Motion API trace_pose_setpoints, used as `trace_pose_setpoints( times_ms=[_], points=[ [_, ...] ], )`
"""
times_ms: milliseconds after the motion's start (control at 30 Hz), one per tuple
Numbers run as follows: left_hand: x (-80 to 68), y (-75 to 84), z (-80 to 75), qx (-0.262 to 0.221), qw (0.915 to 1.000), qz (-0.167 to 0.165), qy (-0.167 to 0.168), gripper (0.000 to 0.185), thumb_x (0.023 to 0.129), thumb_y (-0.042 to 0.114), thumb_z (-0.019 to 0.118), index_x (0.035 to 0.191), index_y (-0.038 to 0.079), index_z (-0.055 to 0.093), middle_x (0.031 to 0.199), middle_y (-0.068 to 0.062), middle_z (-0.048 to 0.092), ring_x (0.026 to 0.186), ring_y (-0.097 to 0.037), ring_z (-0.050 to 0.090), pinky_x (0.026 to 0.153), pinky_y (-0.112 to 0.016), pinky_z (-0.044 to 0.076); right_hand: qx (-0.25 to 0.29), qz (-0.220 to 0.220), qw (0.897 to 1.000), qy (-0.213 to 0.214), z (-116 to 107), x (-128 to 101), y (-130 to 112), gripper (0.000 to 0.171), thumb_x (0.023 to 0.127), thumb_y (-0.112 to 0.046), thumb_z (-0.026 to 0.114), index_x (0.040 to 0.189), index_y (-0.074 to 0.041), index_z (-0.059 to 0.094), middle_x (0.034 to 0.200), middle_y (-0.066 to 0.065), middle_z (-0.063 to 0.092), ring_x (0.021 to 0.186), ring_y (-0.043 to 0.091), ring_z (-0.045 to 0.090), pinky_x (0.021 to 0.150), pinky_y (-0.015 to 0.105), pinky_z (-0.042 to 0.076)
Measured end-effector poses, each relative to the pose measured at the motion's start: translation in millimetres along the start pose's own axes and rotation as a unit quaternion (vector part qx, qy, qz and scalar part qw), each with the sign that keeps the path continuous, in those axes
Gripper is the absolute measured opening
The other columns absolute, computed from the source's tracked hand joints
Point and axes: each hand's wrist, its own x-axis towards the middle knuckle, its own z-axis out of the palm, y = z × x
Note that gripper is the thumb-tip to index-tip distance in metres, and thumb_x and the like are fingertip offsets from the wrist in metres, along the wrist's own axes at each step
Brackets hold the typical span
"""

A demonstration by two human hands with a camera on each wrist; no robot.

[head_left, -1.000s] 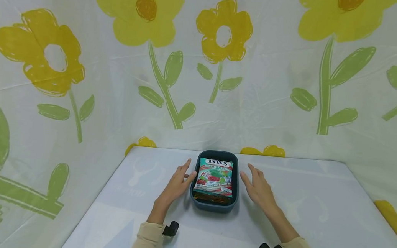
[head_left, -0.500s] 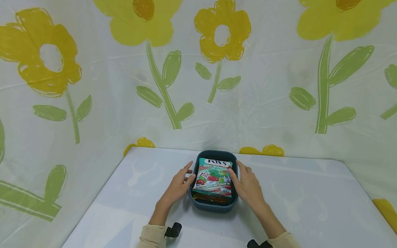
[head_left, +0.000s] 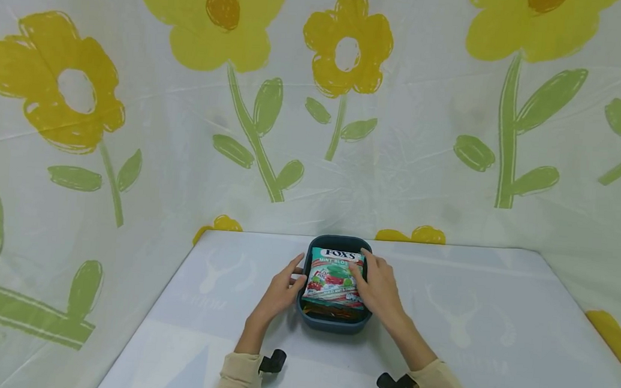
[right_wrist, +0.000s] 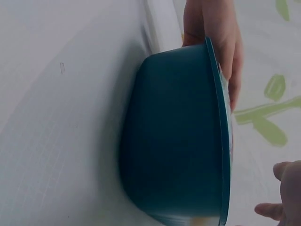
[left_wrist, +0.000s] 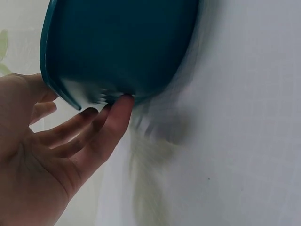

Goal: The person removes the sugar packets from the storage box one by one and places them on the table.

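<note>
Right hand now over candy packet

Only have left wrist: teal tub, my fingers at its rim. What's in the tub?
Observer: A Fox's candy bag lies on top in the tub, label up.
Operator: Where's the right hand?
Observer: The right hand rests on the bag's right side, reaching in over the tub's rim.
Operator: Anything under the bag?
Observer: The head view shows an orange edge below it at the near end. I can't tell what it is.
</note>
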Motion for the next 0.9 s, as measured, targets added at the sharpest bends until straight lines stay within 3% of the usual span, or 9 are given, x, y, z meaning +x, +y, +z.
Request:
trace_pose_setpoints(
  times_ms=[267, 900],
  points=[
    [0.3, 2.4, -0.7, 0.006, 1.0000, 0.005, -0.006, 0.054, 0.103, 0.020, 0.047, 0.155, 0.017, 0.031, 0.129, -0.021, 0.058, 0.105, -0.028, 0.065, 0.082, -0.040, 0.061, 0.000, -0.019, 1.000, -0.003, 6.5, 2.7, -12.3, 0.065, 0.095, -0.040, 0.060, 0.148, -0.008, 0.040, 0.142, 0.028, 0.045, 0.127, 0.044, 0.046, 0.102, 0.063, 0.047],
    [-1.7, 6.2, 1.5, -0.014, 0.9995, -0.006, -0.027, 0.056, 0.103, 0.018, 0.046, 0.156, 0.020, 0.028, 0.130, -0.019, 0.055, 0.107, -0.027, 0.064, 0.068, -0.028, 0.060, -0.054, 0.037, 0.995, -0.071, 17.7, 5.1, -29.7, 0.075, 0.092, -0.044, 0.064, 0.148, -0.003, 0.035, 0.136, 0.035, 0.046, 0.113, 0.049, 0.055, 0.093, 0.066, 0.051]
  ],
)
